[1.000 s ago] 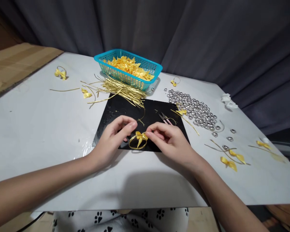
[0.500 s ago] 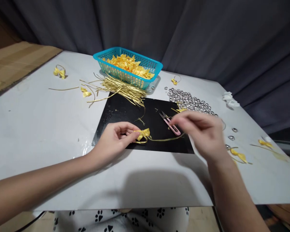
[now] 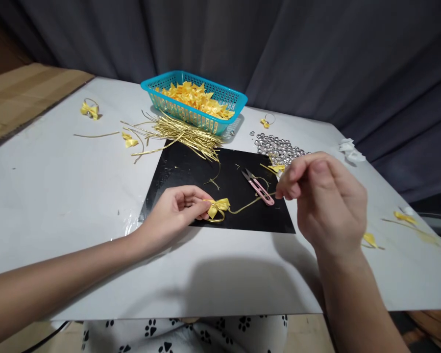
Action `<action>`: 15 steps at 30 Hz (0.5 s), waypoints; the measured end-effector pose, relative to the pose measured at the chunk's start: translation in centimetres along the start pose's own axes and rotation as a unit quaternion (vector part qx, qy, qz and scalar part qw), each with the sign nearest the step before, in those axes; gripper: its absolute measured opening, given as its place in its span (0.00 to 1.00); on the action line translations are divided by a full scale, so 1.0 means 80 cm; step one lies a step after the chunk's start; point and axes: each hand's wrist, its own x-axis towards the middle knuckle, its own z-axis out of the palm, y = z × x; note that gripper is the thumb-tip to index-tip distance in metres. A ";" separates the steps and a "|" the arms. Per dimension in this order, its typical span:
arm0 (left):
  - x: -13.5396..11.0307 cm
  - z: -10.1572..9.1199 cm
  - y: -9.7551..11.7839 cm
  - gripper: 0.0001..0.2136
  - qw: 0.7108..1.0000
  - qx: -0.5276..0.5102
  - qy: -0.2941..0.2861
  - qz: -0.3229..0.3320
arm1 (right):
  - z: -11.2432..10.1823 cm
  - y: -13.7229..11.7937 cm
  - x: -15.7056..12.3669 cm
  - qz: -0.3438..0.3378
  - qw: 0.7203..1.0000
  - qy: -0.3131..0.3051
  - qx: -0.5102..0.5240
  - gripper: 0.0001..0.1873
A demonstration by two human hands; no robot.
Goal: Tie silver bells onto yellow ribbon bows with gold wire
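Observation:
My left hand [image 3: 183,206] pinches a yellow ribbon bow [image 3: 220,206] over the front of the black mat [image 3: 191,171]. A loop of gold cord hangs at the bow's lower side. From the bow a thin gold cord [image 3: 247,205] runs right and upward to my right hand [image 3: 325,201], which is closed with its fingertips on the cord's far end. Pink thread snips [image 3: 259,189] lie on the mat between the hands, partly beneath the line of the cord.
Behind the mat is a bundle of gold cords [image 3: 187,137], with a teal basket [image 3: 238,100] of yellow bows beyond it. Silver beads [image 3: 279,147] are heaped at right. Finished-looking bows with loops [image 3: 90,110] and loose bows [image 3: 369,240] lie around the white table [image 3: 59,196].
My right hand has moved right, turned, and drawn the cord into a rising line. My left hand stays in place with the bow, which now shows slightly more.

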 end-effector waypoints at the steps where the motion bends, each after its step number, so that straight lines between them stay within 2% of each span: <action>1: 0.000 0.000 0.001 0.04 1.000 -0.006 0.005 -0.004 | -0.001 -0.001 0.001 -0.014 1.000 0.004 0.006 0.13; 5: 0.000 0.001 0.001 0.04 1.000 -0.011 0.011 -0.012 | -0.018 -0.006 0.013 -0.100 0.992 0.077 0.005 0.13; 9: 0.000 0.001 0.000 0.05 1.000 -0.002 0.003 -0.006 | -0.031 -0.003 0.021 -0.157 0.977 0.114 -0.086 0.16; 13: 0.000 0.000 -0.001 0.05 1.000 0.004 0.003 0.005 | -0.033 0.004 0.019 -0.179 0.950 0.136 -0.215 0.18; 15: 0.000 0.000 -0.002 0.05 1.000 0.002 -0.001 0.011 | -0.033 0.005 0.018 -0.177 0.947 0.140 -0.229 0.17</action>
